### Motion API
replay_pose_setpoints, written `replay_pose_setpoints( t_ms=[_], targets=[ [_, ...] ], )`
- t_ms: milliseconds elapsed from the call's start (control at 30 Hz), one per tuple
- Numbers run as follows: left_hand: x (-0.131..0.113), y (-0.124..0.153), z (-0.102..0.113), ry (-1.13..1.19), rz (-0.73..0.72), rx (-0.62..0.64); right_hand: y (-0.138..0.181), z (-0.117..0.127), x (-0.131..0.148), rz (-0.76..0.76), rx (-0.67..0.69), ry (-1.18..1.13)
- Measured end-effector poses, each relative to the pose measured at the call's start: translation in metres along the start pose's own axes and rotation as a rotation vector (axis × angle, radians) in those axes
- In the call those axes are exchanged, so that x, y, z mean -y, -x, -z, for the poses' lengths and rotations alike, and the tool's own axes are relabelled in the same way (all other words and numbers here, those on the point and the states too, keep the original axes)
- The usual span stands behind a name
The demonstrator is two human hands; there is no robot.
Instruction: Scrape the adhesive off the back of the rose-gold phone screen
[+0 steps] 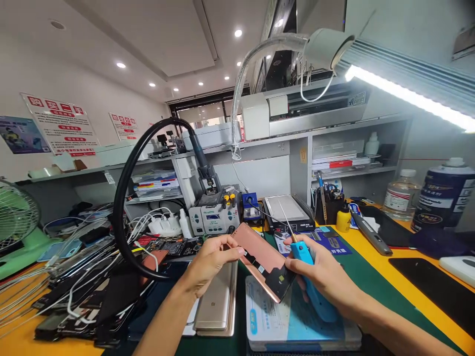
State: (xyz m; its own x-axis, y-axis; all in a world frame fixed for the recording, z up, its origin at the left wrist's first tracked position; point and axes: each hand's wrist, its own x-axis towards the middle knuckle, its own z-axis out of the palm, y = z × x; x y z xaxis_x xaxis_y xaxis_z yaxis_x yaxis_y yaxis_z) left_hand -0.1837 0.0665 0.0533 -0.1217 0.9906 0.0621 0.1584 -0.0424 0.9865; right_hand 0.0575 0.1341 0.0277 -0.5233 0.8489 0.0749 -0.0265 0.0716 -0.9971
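Copper-coloured phone panel (260, 242) tilted in the grip of the left hand (213, 259)

The left hand pinches the panel's upper-left edge between thumb and fingers. The right hand (322, 269) is wrapped around a blue handheld tool (321, 304), whose thin metal shaft points up and away; its thumb lies at the panel's right edge (whether it presses there, I cannot tell). A black section with a small yellow patch covers the panel's lower end.

Below, a flat blue-and-white case (269, 329) rests on the green mat (378, 279), with a gold Xiaomi phone (214, 306) just left of it. Further left lies a heap of phone parts and cables (85, 296).

Behind the hands stand a hot-air rework station (215, 217), a small blue soldering station (251, 207) and, to the right, a yellow bottle (343, 218). Beyond them, grey shelves hold stacked papers (339, 162), and red-and-white posters (61, 123) hang on the far wall.
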Motion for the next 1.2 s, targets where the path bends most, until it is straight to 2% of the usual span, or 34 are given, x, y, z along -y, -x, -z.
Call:
replay_pose_setpoints(
  t_ms=[233, 567, 733, 933, 1000, 1067, 1200],
  targets=[
    [-0.019, 0.003, -0.005, -0.107, 0.03, 0.026, 0.003, 0.0, -0.001, 0.063, 0.011, 0.007],
    [-0.034, 0.016, -0.013, 0.008, 0.176, -0.008, 0.005, 0.001, -0.004, 0.122, 0.038, -0.046],
    [-0.033, 0.017, -0.023, 0.059, 0.101, -0.102, 0.003, 0.002, -0.005, 0.141, 0.03, -0.084],
    [-0.026, 0.022, -0.027, 0.291, 0.033, -0.297, 0.002, 0.003, -0.005, 0.123, -0.011, -0.178],
    [-0.023, 0.025, -0.033, 0.361, 0.038, -0.224, 0.001, 0.003, -0.005, 0.107, -0.015, -0.221],
    [-0.019, 0.026, -0.045, 0.4, 0.044, -0.076, 0.001, 0.003, -0.005, 0.096, -0.021, -0.258],
    [-0.009, 0.024, -0.075, 0.365, 0.01, 0.112, 0.002, 0.001, -0.003, 0.109, -0.051, -0.277]
  ],
)
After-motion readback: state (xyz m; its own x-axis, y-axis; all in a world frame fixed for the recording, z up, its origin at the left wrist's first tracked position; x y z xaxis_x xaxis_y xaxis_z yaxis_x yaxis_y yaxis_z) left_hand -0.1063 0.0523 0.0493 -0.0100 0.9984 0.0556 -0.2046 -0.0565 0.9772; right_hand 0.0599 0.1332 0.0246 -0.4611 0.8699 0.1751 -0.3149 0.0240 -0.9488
